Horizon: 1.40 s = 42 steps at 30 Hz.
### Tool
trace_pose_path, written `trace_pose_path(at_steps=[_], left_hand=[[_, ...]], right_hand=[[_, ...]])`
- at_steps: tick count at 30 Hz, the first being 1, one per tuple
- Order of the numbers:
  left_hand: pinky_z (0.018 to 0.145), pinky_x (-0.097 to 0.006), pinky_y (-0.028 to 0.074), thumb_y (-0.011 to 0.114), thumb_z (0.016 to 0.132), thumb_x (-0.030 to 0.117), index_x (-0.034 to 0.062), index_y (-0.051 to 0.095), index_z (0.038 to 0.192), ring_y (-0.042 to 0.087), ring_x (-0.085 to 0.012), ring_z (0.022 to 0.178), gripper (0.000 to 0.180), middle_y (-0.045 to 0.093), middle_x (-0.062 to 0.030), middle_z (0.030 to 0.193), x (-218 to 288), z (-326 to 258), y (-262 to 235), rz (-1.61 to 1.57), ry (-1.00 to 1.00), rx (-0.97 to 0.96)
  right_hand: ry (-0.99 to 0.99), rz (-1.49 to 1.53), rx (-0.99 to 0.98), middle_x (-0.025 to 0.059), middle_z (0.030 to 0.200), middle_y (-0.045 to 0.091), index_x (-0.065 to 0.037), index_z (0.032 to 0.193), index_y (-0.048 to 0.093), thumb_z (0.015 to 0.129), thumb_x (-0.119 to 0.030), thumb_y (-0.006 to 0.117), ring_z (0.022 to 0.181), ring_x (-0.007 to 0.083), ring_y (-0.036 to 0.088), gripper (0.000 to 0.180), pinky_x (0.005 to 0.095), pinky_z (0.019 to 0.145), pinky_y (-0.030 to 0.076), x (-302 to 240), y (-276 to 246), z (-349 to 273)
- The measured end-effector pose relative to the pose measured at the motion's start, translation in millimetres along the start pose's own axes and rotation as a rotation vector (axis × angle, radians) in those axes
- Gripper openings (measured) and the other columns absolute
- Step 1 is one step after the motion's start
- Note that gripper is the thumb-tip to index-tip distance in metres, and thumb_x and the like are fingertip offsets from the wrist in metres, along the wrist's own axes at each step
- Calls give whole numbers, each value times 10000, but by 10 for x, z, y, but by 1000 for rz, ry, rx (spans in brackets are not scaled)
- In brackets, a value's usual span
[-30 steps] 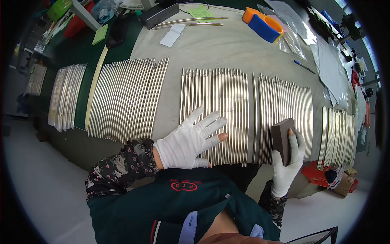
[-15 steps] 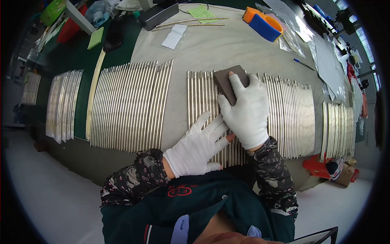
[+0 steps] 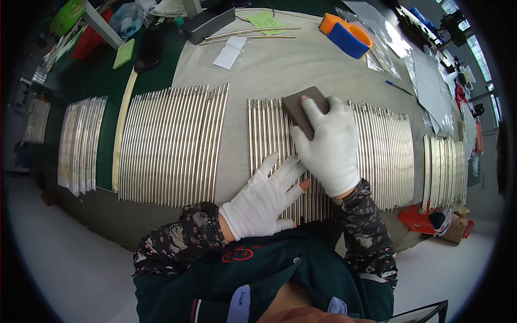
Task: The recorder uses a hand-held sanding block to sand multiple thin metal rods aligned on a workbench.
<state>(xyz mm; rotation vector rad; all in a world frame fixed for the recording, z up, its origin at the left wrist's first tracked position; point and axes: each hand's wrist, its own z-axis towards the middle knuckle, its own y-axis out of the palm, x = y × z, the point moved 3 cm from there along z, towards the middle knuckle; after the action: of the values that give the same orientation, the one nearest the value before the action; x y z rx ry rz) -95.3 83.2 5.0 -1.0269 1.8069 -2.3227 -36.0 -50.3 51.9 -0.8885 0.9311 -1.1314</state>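
Note:
Several slim, shiny metal rods [image 3: 264, 129] lie side by side in a row in front of me, pointing away from my body. My left hand [image 3: 258, 204], in a white glove with some bare fingertips, rests flat on their near part with its fingers spread. Under the fingers of my right hand [image 3: 333, 148], gloved the same way, is a grey-brown rectangular block that looks like a sanding sponge [image 3: 296, 109]. The block lies slanted over the rods' far ends. My right hand hides its right side and the rods beneath.
A wide row of rods [image 3: 169, 148] lies left, another [image 3: 385, 156] right. Bagged rods [image 3: 82, 145] sit far left; more rods [image 3: 444, 167] lie far right. Behind are an orange-and-blue tape ring [image 3: 350, 39], a blue pen [image 3: 399, 87], two loose rods [image 3: 253, 37] and a dark box [image 3: 210, 24].
The block and my right hand have slid slightly toward the rods' far ends. My left hand stays on the same rods. The whole view has shifted a little.

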Motion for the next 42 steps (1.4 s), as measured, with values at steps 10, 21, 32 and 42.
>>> trace_pose_path(at_steps=[10,21,32,42], left_hand=[[1095,-549,169,670,709,500,-12,467,1297,305,-359,1332,806,379,-225,1381,34,40,-54,19,-2,-33],[1094,-563,177,680,709,507,-4,424,1324,309,-372,1336,840,363,-232,1401,51,-17,-15,67,-14,-24],[1095,-512,240,748,670,411,-2,509,1243,339,-350,1317,745,397,-207,1366,326,6,130,61,13,-77],[1081,-457,303,801,598,257,-23,498,1195,398,-353,1270,727,428,-199,1331,355,112,200,-14,127,50]], right_hand=[[-10,-95,22,180,876,550,-55,1048,649,730,-285,682,824,319,571,394,399,655,494,121,-18,0],[75,-105,145,215,951,580,-44,1076,667,701,-238,697,886,349,568,423,409,770,487,501,-281,-160],[319,214,4,222,1183,494,-20,1210,595,699,-124,685,1066,349,510,530,401,946,411,667,-663,-1194],[392,283,55,190,1203,490,-34,1225,588,697,-113,678,1070,325,507,541,395,949,411,855,-745,-1421]])
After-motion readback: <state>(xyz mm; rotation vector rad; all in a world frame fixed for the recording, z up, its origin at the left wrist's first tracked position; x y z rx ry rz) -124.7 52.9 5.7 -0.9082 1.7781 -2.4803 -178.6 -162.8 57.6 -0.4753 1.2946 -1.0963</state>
